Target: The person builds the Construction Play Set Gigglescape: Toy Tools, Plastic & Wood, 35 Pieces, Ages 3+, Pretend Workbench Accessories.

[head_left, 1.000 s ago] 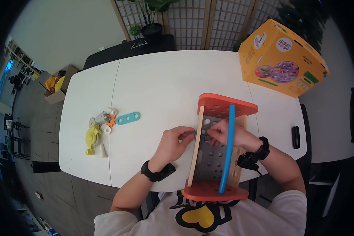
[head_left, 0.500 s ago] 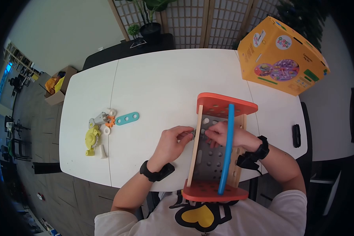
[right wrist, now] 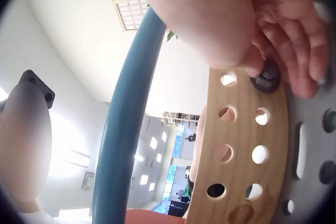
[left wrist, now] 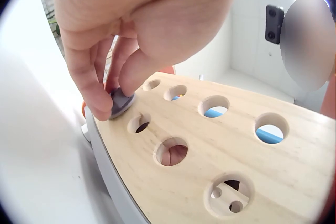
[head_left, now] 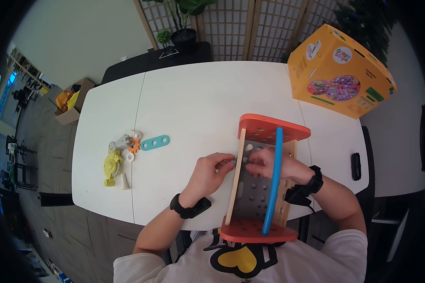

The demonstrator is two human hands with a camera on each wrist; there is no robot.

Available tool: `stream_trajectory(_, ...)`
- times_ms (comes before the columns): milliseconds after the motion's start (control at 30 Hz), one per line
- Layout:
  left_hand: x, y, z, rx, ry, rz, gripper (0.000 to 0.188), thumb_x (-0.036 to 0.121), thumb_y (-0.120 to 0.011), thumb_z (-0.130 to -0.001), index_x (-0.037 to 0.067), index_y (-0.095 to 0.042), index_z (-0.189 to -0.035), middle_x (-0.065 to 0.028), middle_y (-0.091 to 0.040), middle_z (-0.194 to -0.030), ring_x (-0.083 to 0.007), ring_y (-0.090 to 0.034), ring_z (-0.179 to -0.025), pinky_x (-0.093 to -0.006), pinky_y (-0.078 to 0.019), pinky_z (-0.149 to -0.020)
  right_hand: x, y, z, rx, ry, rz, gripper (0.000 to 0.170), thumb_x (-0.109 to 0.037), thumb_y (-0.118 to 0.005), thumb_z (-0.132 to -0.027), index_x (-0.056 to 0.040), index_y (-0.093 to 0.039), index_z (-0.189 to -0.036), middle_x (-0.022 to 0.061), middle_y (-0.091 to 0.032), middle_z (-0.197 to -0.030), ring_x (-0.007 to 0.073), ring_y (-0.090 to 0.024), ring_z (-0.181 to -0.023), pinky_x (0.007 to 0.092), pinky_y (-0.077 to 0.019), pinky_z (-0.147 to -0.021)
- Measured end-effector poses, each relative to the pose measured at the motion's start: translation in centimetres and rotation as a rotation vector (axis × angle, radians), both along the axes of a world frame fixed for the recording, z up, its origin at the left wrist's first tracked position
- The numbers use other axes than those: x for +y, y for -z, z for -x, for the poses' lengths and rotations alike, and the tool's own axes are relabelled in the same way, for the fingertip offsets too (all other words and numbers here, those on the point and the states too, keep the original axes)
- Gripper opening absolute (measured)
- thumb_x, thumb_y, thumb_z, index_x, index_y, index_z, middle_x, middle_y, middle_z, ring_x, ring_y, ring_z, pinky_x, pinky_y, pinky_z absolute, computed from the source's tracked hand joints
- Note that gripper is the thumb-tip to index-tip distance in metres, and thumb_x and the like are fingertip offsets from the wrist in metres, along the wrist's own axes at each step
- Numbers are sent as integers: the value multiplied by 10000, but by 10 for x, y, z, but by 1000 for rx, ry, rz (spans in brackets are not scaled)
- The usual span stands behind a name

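A toy toolbox with red ends (head_left: 274, 128), a blue handle (head_left: 275, 184), holed wooden sides (left wrist: 194, 124) and a grey perforated floor (head_left: 252, 200) stands before me. Outside the left wooden side, my left hand (head_left: 205, 174) pinches a dark grey round bolt head (left wrist: 122, 102) between thumb and fingertips, against the panel. My right hand (head_left: 265, 162) reaches under the handle into the box. Its thumb and fingers grip a dark grey round nut (right wrist: 266, 78) on the inner face of that same side. The shaft between them is hidden in the wood.
Left on the white table (head_left: 189, 108) lie a teal three-hole strip (head_left: 155, 143), an orange gear (head_left: 134, 145), a yellow-green toy part (head_left: 112, 165), and several grey and white pieces. A yellow box (head_left: 340, 70) stands back right, with a black case (head_left: 355, 165) nearer.
My right fingers shift slightly around the nut inside the box. My left hand keeps its pinch, and the toolbox stays where it was.
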State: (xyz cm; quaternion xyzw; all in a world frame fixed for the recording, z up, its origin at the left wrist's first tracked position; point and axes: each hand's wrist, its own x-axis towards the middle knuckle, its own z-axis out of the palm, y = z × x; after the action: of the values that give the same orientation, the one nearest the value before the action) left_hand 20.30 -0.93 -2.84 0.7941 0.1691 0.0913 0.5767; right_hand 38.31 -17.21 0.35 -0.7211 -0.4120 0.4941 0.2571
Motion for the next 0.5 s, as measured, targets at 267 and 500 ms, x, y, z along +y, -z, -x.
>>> stream_trajectory(267,0,0,0,-4,0,-7,245,101,-723,-962,-25,-731,-1172,-188,-763,-1017,-252,-754,-848,-332,-590,-778,1,4,9,20,237,-101,401,-357,-626,-1048,35,-695,-1004,148,-755,-865,176,-733,-783,311,-571,-687)
stream_trajectory(500,1,5,0,-4,-6,16,242,121,-750,-955,-25,-750,-1147,-183,-765,-1010,-233,-752,-831,-321,-585,-762,1,-3,-1,-68,26,-29,363,-343,-659,-1036,19,-690,-1029,75,-733,-849,151,-726,-759,303,-562,-638)
